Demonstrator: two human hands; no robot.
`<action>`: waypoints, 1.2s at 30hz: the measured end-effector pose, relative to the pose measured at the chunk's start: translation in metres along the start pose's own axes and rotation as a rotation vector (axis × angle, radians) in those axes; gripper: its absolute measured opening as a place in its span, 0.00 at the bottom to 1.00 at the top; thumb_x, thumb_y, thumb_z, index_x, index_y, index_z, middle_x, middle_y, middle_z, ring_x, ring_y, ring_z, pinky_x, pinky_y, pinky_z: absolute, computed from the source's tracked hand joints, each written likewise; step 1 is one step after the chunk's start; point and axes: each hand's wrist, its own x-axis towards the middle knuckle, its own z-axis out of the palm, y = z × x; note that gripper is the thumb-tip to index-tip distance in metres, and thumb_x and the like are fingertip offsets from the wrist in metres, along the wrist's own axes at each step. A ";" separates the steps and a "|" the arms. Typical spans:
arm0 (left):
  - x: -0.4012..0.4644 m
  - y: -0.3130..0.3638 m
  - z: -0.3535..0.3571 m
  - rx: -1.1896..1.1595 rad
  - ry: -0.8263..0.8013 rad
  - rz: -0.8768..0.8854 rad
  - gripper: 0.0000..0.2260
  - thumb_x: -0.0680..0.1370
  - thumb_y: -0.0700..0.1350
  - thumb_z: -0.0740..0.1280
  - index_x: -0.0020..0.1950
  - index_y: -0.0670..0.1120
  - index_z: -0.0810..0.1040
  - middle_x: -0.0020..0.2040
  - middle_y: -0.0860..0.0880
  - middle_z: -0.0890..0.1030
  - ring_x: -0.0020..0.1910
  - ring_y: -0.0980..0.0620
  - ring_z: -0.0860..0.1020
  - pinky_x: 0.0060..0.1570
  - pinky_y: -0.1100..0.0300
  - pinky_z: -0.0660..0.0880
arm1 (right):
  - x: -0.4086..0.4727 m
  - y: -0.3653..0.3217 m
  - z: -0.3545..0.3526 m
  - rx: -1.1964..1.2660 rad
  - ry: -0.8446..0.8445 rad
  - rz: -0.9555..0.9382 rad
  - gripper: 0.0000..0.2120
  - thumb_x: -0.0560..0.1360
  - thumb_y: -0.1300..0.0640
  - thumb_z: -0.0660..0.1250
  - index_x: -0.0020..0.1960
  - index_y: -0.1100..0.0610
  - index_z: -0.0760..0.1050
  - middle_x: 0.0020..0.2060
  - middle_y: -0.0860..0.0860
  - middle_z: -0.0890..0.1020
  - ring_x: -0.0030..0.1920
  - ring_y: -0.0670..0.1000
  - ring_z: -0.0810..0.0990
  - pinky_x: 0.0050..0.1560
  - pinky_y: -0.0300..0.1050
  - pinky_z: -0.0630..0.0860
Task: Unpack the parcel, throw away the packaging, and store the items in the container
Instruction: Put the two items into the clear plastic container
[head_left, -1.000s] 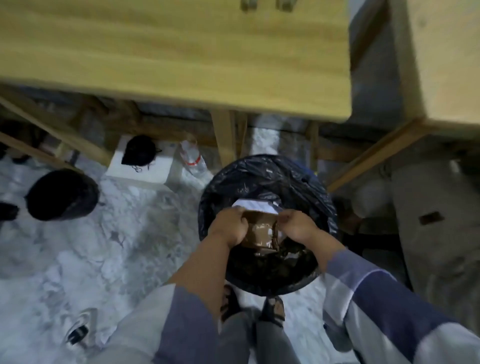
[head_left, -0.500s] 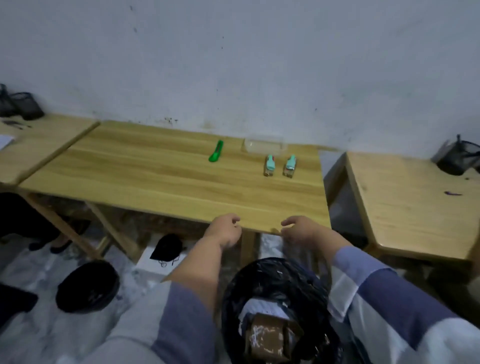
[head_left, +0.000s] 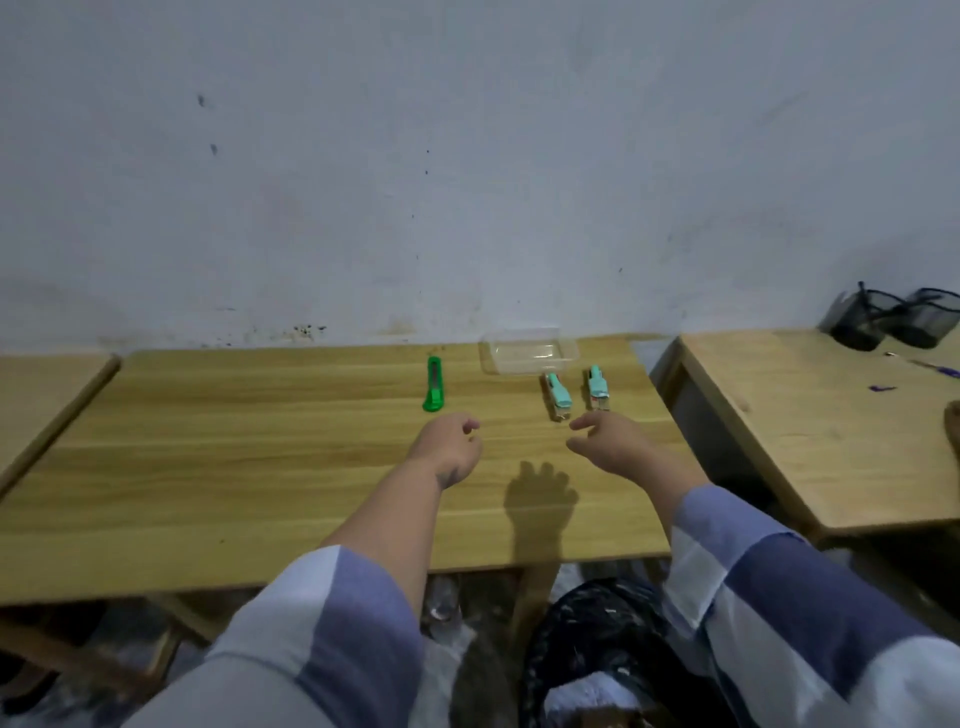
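Note:
Two small teal clippers lie side by side on the wooden table (head_left: 208, 467), the left clipper (head_left: 558, 396) and the right clipper (head_left: 597, 387). Just behind them, against the wall, stands a clear plastic container (head_left: 529, 351), with nothing seen inside. My right hand (head_left: 610, 441) hovers over the table just in front of the clippers, fingers apart, holding nothing. My left hand (head_left: 451, 441) floats loosely curled and empty, a little in front of a green utility knife (head_left: 433, 384). The black-lined bin (head_left: 597, 649) sits on the floor at the bottom edge, with packaging partly visible in it.
A second wooden table (head_left: 831, 441) stands to the right across a gap, carrying black mesh holders (head_left: 893, 317) at its back and a few small items. Another table's corner (head_left: 47, 395) shows at far left. The wall runs directly behind the tables.
Both hands let go of the brown taped packaging into the bin, then rose and reached forward over the table toward the clippers. The view lifted from the floor to the tabletop.

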 end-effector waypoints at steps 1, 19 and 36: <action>0.007 -0.001 0.000 -0.008 -0.010 0.007 0.15 0.78 0.45 0.63 0.64 0.46 0.76 0.65 0.47 0.77 0.62 0.47 0.75 0.59 0.61 0.69 | 0.005 -0.001 0.001 -0.004 0.008 0.013 0.20 0.74 0.51 0.66 0.65 0.53 0.73 0.59 0.57 0.79 0.58 0.56 0.78 0.58 0.47 0.73; 0.212 0.019 0.050 -0.028 0.060 -0.026 0.31 0.74 0.53 0.70 0.74 0.48 0.63 0.72 0.45 0.69 0.68 0.43 0.69 0.67 0.50 0.68 | 0.192 0.033 0.024 0.000 0.091 0.220 0.48 0.63 0.31 0.69 0.75 0.48 0.53 0.76 0.55 0.51 0.74 0.62 0.52 0.71 0.63 0.59; 0.273 0.022 0.082 0.003 0.102 -0.135 0.43 0.72 0.60 0.70 0.78 0.48 0.51 0.73 0.44 0.68 0.70 0.41 0.68 0.65 0.48 0.70 | 0.228 0.035 0.027 0.014 0.336 0.350 0.35 0.69 0.46 0.71 0.70 0.56 0.60 0.64 0.56 0.70 0.63 0.58 0.69 0.59 0.55 0.73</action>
